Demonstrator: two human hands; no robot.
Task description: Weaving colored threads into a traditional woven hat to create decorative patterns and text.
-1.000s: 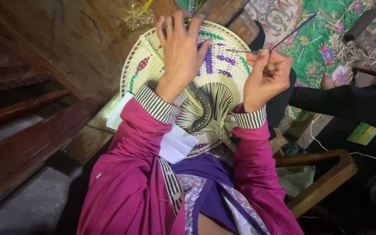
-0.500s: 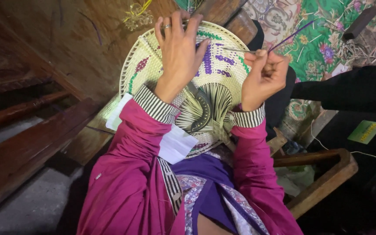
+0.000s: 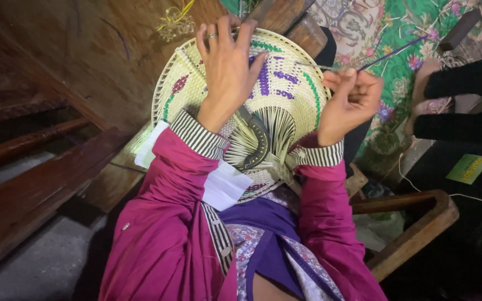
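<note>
Magenta sleeves with black-and-white striped cuffs fill the near part of the view, above a lap in purple patterned cloth. A white sheet of paper lies on the lap, tucked under the near edge of the round woven straw tray, pale yellow with purple, green and red woven marks. The tray is propped up tilted from the lap, its centre a fan of loose, unwoven strips. A dark curved strip lies across that centre.

The left hand lies flat on the upper part of the tray, fingers spread wide and pressing on the weave, a ring on one finger; it grips nothing. The right hand is just beside the tray's right rim, curled closed, fingertips pinching a thin purple strand that runs up and to the right, away from the tray. Whether the strand's other end is already threaded into the weave is hard to tell.

Right of the lap stands a brown wooden frame. Beyond it is a green floral cloth. On the left, brown wooden beams run slantwise. Past the tray's top rim lies a small tangle of yellow strips on wood.
</note>
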